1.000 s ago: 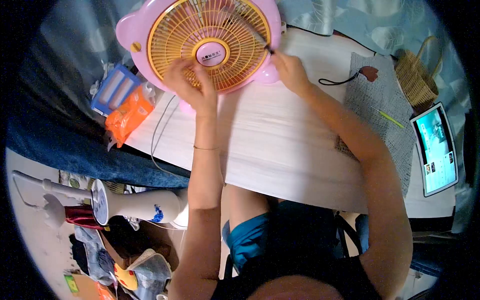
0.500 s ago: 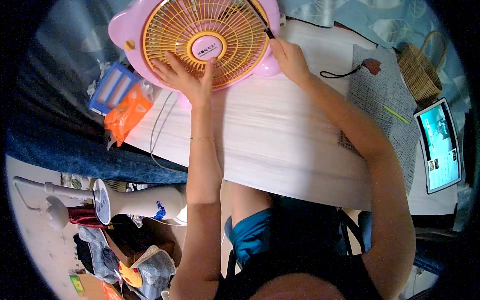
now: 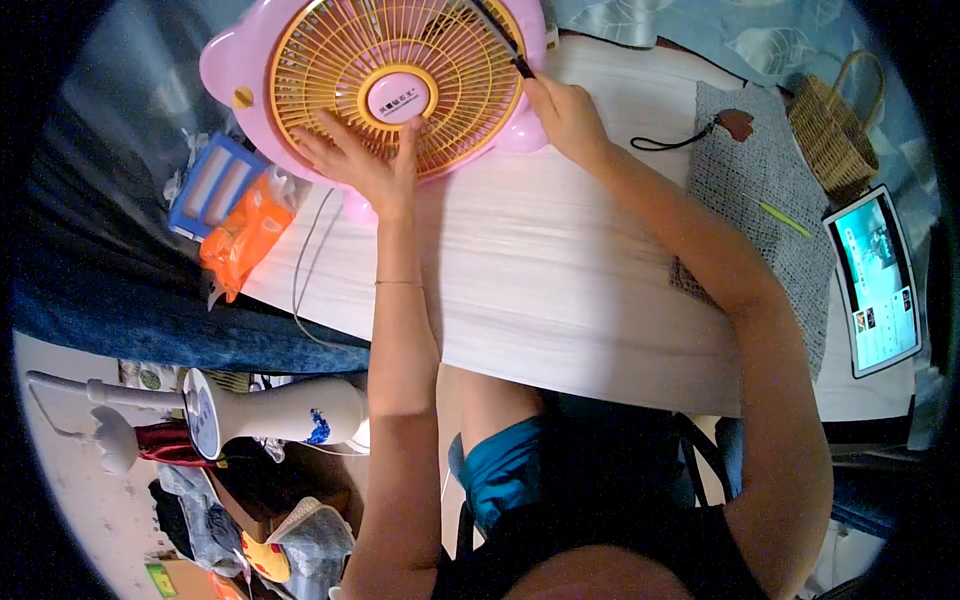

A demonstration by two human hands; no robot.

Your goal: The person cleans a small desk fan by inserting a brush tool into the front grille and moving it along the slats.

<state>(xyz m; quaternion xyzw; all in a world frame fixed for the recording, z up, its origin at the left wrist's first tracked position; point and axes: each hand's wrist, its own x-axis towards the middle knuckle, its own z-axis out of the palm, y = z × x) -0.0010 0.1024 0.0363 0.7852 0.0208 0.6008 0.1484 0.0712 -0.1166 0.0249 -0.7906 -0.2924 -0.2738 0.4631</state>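
Observation:
A pink fan (image 3: 222,75) with a yellow wire grille and a pink centre cap (image 3: 398,98) stands at the top of the view. My left hand (image 3: 362,170) lies against the lower part of the grille, its fingers spread. In my right hand (image 3: 565,120), at the fan's right rim, is a thin tool (image 3: 495,33) with a black handle and a long narrow grey part. The tool slants up and left across the grille; its far end is out of view at the top.
Left of the fan are a blue frame-like object (image 3: 215,185) and an orange bag (image 3: 248,232). A cable (image 3: 300,270) crosses the white table (image 3: 540,290). At right are a grey mat (image 3: 740,190), a green-handled tool (image 3: 785,218), a wicker basket (image 3: 830,135) and a tablet (image 3: 875,280).
The fan has shifted left in the view. My left hand's fingers have spread on the grille since a second ago. My right hand has moved slightly up and left with the tool.

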